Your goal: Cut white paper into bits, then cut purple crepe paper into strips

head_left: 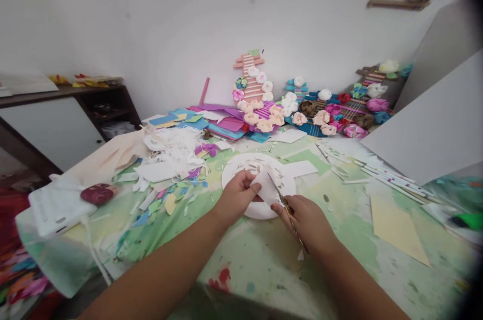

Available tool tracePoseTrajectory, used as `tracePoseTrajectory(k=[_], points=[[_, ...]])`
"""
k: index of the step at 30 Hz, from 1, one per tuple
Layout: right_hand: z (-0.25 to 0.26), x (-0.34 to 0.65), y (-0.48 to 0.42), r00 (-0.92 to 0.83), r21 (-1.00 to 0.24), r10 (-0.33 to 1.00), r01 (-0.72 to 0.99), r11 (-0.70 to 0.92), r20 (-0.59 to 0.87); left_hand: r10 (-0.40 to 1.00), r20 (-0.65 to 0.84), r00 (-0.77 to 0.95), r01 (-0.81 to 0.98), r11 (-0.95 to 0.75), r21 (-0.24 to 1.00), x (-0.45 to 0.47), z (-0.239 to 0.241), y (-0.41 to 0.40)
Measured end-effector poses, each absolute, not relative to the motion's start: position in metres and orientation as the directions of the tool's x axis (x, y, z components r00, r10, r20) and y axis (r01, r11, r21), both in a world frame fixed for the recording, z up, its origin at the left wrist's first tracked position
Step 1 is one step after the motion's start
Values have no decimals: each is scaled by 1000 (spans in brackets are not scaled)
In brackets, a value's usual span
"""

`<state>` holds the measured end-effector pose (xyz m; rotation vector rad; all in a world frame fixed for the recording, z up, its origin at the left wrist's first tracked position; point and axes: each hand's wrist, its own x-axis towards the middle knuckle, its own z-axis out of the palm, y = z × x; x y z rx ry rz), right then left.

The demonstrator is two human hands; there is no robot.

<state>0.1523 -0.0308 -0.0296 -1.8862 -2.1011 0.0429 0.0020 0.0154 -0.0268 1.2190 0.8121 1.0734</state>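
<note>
My left hand (237, 195) pinches a small white piece of paper (266, 187) between thumb and fingers, just above a white paper plate (234, 169) dotted with paper scraps. My right hand (307, 220) is closed round a pair of gold-handled scissors (289, 212), whose blades reach up into the white paper. Both hands hover over the near side of the plate, on a green paint-stained table (339, 209).
White shreds and coloured paper scraps (171, 159) lie at the left. Paper-flower crafts (260, 103) stand along the back wall. A grey board (433, 134) leans at the right beside thin white strips (385, 176) and a tan sheet (396, 227). A dark red disc (98, 193) rests at far left.
</note>
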Motion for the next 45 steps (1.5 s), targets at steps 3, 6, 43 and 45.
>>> tracePoseTrajectory(k=[3, 6, 43, 45], points=[[-31, 153, -30, -87, -233, 974, 963, 136, 211, 949, 60, 309, -214, 8, 977, 3, -28, 16], [-32, 154, -30, -81, -261, 977, 956, 132, 199, 950, 56, 308, -211, 11, 977, 3, -28, 14], [-28, 157, -27, 301, -996, 952, 89, 28, 54, 891, 11, 454, -165, 73, 984, 10, -34, 6], [-31, 155, -25, 304, -993, 946, 66, 95, 110, 882, -3, 471, -137, 76, 988, 10, -33, 3]])
